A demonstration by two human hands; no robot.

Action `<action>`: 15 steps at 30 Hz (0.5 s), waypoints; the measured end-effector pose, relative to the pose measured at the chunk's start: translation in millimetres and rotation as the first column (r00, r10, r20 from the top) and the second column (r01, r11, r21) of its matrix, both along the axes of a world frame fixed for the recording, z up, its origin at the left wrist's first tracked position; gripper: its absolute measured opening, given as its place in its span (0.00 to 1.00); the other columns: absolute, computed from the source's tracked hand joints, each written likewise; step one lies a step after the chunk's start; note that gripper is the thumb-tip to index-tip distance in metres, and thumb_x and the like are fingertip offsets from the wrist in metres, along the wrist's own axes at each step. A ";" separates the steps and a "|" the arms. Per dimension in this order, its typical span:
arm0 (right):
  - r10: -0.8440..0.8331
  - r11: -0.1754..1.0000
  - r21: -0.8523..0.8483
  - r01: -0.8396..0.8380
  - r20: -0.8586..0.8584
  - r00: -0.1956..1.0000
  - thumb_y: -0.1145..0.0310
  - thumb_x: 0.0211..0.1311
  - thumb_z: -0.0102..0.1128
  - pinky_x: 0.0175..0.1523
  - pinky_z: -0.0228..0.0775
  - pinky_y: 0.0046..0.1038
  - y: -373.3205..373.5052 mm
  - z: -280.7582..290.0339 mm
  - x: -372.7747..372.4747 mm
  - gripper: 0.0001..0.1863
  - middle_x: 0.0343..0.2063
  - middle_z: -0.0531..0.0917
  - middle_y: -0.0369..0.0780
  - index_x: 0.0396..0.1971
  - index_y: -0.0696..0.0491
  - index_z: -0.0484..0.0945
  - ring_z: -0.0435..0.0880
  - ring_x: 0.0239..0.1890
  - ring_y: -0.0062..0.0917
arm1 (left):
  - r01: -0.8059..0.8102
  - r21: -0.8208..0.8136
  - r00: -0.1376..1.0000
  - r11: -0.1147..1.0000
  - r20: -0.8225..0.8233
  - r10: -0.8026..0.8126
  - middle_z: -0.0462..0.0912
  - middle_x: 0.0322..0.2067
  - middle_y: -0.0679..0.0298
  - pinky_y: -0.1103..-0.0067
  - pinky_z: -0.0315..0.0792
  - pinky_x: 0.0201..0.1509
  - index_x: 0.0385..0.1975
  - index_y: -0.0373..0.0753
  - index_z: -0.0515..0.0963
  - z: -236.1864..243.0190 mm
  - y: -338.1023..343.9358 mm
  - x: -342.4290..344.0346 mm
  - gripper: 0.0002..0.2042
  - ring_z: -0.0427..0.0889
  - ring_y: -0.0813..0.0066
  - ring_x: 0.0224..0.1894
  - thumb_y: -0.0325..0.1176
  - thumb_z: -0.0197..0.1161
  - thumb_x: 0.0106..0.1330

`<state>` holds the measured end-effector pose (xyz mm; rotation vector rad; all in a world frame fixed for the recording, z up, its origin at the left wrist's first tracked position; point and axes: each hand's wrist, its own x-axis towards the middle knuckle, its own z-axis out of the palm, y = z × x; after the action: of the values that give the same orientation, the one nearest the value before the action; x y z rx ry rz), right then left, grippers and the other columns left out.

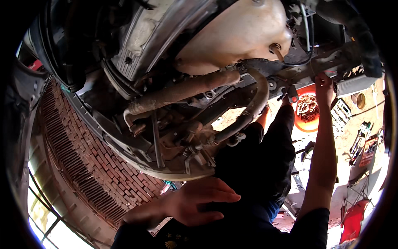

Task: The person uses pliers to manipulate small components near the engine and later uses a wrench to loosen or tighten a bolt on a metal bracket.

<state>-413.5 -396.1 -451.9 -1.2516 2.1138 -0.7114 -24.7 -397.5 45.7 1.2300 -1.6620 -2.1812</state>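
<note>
Brickwork (pixel 99 157) at 8 o'clock, engine bay (pixel 174 93) around 12

So the person's right hand (pixel 324 85) is up at 2, right by a dark metal crossbar (pixel 338 60), also at 2. Can't tell how tightly it's closed or whether it's got hold of anything. Left hand (pixel 190 201) is down at 6, empty, relaxed and partway spread. Orange basin (pixel 306 129) of small parts (pixel 307 108) sits at 3.
</note>
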 end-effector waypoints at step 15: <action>-0.057 0.991 0.112 0.073 -0.140 0.988 0.57 0.69 0.67 0.49 0.79 0.37 -38.4 5.3 8.2 0.13 0.40 0.90 0.41 0.42 0.51 0.88 0.90 0.41 0.36 | -0.097 0.186 0.980 0.978 -0.153 0.126 0.86 0.53 0.45 0.67 0.82 0.53 0.60 0.24 0.79 -0.8 -8.5 20.0 0.24 0.87 0.53 0.51 0.26 0.72 0.64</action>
<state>-405.2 -434.6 -446.5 -1.2025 2.2819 -0.5341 -4.7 -406.0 44.9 1.1183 -1.3274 -2.3319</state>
